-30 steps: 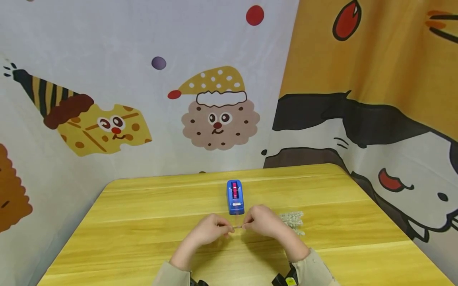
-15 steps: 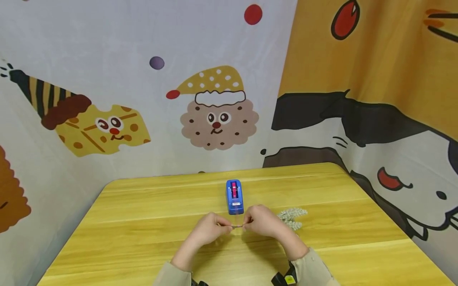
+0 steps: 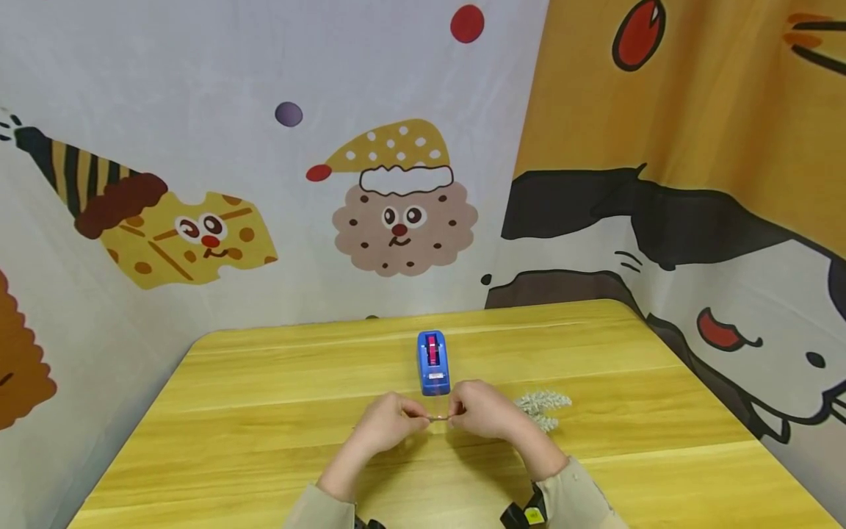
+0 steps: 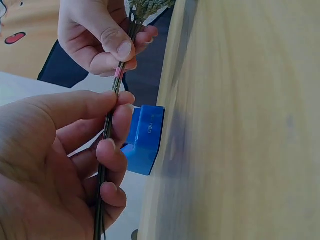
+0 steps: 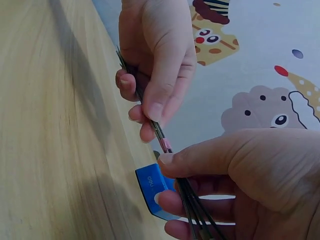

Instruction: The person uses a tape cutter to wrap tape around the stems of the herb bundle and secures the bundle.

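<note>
A bunch of thin dark stems [image 4: 101, 185] with pale grey-green flower heads [image 3: 543, 408] runs between both hands. My left hand [image 3: 390, 422] pinches the stems between thumb and forefinger, its other fingers curled along their lower part. On the flower side, my right hand [image 3: 487, 408] pinches the same bunch. A narrow pink band [image 5: 166, 144] shows on the stems between the two hands. Just beyond them stands a blue tape dispenser [image 3: 433, 384] with a pink roll core. From its front a faint clear strip [image 3: 438, 404] seems to reach toward the stems.
The wood-grain table [image 3: 264, 397] extends around the hands on every side. Behind it hangs a curtain [image 3: 297, 242] with cartoon prints, which also covers the right side.
Beside my right hand the flower heads have turned and now spread farther to the right. Both hands stay nearly in place with their pinch on the stems. The dispenser stands where it was.
</note>
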Tool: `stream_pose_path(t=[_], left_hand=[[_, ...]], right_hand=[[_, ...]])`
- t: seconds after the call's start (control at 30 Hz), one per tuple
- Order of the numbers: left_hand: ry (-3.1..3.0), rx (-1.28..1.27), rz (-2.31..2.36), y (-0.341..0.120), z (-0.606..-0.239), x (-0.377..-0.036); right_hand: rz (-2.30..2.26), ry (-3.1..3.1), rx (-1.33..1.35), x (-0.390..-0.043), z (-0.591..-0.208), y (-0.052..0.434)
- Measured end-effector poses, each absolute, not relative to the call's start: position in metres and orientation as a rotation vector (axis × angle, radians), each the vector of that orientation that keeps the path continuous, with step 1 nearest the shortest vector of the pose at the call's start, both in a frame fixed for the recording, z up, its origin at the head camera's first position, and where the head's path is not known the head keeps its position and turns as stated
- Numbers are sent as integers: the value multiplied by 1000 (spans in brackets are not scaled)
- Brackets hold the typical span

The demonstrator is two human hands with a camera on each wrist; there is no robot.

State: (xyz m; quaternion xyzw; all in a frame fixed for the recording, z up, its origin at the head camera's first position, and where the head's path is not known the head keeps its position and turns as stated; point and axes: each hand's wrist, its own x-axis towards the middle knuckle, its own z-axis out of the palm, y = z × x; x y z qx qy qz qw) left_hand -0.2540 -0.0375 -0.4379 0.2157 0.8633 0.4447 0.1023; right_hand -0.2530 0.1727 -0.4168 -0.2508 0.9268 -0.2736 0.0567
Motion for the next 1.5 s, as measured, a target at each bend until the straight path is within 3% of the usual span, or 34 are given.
stream_pose_path(t=[1.5], left_hand=[[2735,645,1306,-35,-434,-251]], right_hand=[[-800,2917,-775,-251,-418,166]])
